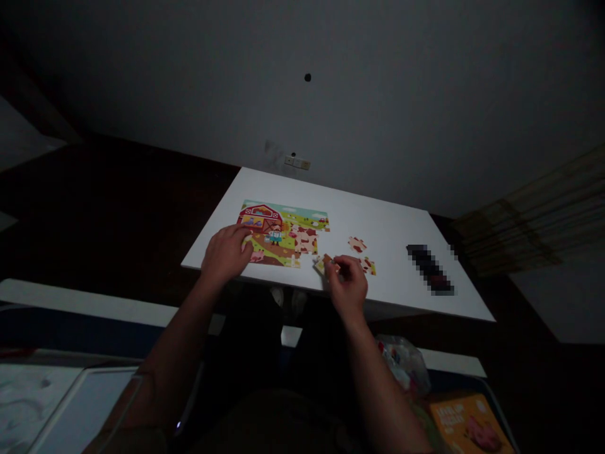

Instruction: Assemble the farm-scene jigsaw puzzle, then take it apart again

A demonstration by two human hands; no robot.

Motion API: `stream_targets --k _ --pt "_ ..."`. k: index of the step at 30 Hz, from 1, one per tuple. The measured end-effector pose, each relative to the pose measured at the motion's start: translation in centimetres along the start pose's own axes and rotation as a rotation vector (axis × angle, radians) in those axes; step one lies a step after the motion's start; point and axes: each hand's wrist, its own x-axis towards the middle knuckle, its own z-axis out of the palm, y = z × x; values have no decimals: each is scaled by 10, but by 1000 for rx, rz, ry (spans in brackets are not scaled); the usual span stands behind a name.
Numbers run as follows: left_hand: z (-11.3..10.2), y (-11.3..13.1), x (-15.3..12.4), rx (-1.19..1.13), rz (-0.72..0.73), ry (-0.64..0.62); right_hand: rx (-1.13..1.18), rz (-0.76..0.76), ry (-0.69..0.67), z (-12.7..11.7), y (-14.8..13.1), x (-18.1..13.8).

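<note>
The right hand (pixel 347 285) is pinching a jigsaw piece (pixel 322 263) between its fingertips near the front edge of the white table (pixel 387 221), the piece jutting left toward the farm jigsaw puzzle (pixel 302 221), which the open left hand (pixel 225 253) is resting on

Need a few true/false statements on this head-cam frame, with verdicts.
1. The left hand rests on the farm jigsaw puzzle. True.
2. The right hand is empty. False: the right hand pinches a puzzle piece.
3. A loose piece and another loose piece lie on the white table, right of the puzzle. True.
4. The orange box sits on the table. False: the orange box is off the table, below its near edge.
</note>
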Motion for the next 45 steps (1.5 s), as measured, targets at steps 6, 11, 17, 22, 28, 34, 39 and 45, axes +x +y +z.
stream_targets --k 6,11,17,22,28,34,39,45 --pt "-1 2 2 18 -2 -4 -109 -81 -159 -35 22 -2" --pt "-7 9 -4 29 26 70 -158 -122 -231 -41 24 -3" --pt "2 61 -18 13 187 20 -390 -194 -314 -24 2 20" --pt "27 103 -17 26 287 -147 -486 -159 -384 8 -10 50" --pt "36 102 -14 28 272 -171 -447 -128 -432 26 -3 58" --pt "35 102 -14 26 267 -166 -412 -47 -440 29 2 62" --pt "35 103 -14 18 275 -159 -361 42 -408 32 2 66" --pt "34 104 -16 6 271 -127 -313 91 -390 33 -10 68"
